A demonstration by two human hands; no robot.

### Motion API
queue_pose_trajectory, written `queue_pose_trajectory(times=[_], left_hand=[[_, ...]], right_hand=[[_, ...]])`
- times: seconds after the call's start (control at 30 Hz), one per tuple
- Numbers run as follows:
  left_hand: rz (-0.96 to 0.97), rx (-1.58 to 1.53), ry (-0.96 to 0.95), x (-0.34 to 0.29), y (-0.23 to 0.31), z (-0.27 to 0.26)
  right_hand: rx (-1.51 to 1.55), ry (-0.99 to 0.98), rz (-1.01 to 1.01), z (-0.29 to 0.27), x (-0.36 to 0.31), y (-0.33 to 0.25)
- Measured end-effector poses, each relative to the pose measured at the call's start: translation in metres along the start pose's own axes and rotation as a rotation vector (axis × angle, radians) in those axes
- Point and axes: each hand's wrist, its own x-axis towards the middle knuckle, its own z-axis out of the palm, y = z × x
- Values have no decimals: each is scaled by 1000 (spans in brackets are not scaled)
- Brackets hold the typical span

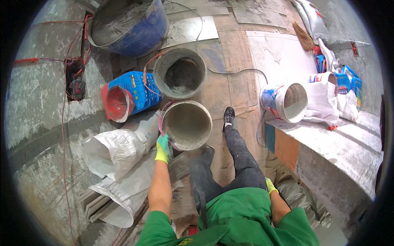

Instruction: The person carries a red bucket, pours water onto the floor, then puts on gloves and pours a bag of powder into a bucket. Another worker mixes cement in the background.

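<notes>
My left hand (162,148), in a green and yellow glove, is closed on the pinkish handle (161,123) of a round grey-stained bucket (201,132). The bucket stands in front of me, its inside coated with grey residue. Touching its far side is a second bucket (193,90), whose inside is darker, with an orange handle. My right hand (270,185), in a yellow glove, hangs beside my right thigh, and my body hides its fingers. Left of the buckets lies a blue bag (141,90) with a red open end. White sacks (123,151) lie near my left arm.
A large blue tub (154,30) of grey material stands at the far left. On the right, a white bucket (273,102) lies tilted beside a ledge (328,135) with white bags (320,100). A cable (238,71) crosses the floor. A broom (303,37) rests farther back.
</notes>
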Motion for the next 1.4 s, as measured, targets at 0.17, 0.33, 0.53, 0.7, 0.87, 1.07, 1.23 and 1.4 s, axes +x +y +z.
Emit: queue_pose_trajectory(times=[0.17, 0.33, 0.53, 0.7, 0.87, 1.07, 1.23, 1.4], left_hand=[[-213, -146, 149, -5, -7, 14], [-75, 39, 195, -54, -35, 61], [-14, 113, 200, -55, -34, 65], [-94, 185, 91, -84, -33, 80], [-73, 455, -56, -105, -12, 77], [6, 454, -296, -47, 31, 94], [-393, 138, -190, -60, 5, 103], [-123, 415, -119, -57, -3, 87]], right_hand=[[316, -16, 294, -48, 1, -34], [137, 67, 442, -74, 23, -40], [207, 37, 385, -99, 18, -90], [309, 165, 390, -73, -16, -127], [83, 184, 361, -22, -22, -131], [30, 278, 26, 17, -4, -151], [225, 164, 318, -5, -7, -160], [324, 170, 312, -17, -12, -144]])
